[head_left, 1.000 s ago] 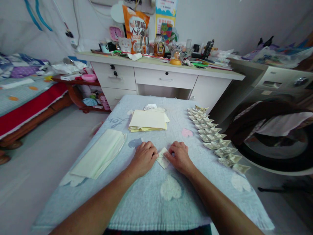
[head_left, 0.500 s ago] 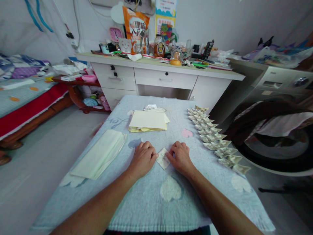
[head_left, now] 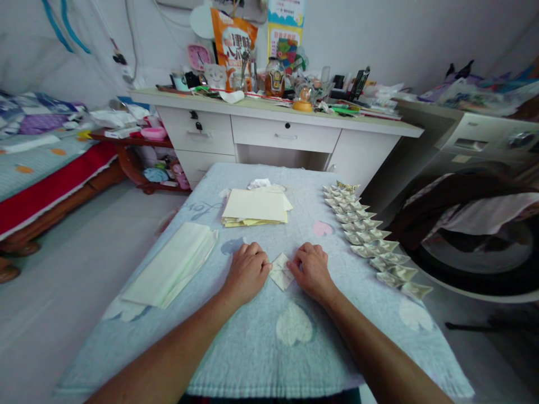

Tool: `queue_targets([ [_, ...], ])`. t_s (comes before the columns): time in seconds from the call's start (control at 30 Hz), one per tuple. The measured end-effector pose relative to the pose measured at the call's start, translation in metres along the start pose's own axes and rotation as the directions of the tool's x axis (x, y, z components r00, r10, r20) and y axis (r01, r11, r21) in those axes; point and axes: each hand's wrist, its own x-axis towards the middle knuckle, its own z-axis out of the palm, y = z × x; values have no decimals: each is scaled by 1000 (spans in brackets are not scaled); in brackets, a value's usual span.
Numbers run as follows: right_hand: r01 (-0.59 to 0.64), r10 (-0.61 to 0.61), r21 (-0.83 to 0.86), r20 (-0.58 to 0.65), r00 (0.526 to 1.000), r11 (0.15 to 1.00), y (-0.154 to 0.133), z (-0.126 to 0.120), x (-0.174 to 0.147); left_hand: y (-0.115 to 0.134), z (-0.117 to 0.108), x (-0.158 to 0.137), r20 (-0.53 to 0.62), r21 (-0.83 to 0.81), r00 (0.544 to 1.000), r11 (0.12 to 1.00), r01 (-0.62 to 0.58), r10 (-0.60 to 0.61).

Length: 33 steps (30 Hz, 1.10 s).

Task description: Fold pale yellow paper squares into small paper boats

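A small square of folded paper (head_left: pixel 281 272) lies cornerwise on the cloth-covered table, with crease lines showing on its top. My left hand (head_left: pixel 249 270) is closed at its left corner, thumb and curled fingers against the edge. At the opposite corner, my right hand (head_left: pixel 310 268) grips the paper with its thumb on top and fingers curled. The undersides of both hands are hidden. Several folded paper boats (head_left: pixel 368 234) stand in rows to the right of my right hand.
A stack of cream paper sheets (head_left: pixel 255 206) lies beyond my hands. Long pale folded sheets (head_left: pixel 174 266) rest at the left. Behind the table stands a white desk (head_left: pixel 261 132) crowded with items. A washing machine (head_left: pixel 475 146) is at the right, a bed (head_left: pixel 54 185) at the left.
My right thumb has shifted slightly to the right along the paper's corner. My left hand and the paper stay in nearly the same place.
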Motion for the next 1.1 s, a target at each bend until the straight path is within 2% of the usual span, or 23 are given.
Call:
queue_targets([
  [0.3, 8, -8, -34, -14, 1000, 999, -1, 1, -1, 0, 2, -1, -46, -11, 999, 1000, -24, 23],
  [0.4, 8, -8, -45, -14, 1000, 999, -2, 1, -1, 0, 2, -2, -52, 0, 989, 990, -139, 139],
  [0.57, 11, -13, -42, -27, 1000, 999, -2, 1, -1, 9, 2, -9, 3, 154, 946, 935, -320, 323],
  [0.7, 7, -9, -53, -24, 1000, 999, -2, 2, -1, 16, 4, -17, 38, 184, 910, 892, -413, 414],
  [1.1, 1, -3, -40, -29, 1000, 999, -2, 1, -1, 18, 11, -24, 37, 248, 901, 870, -427, 432],
])
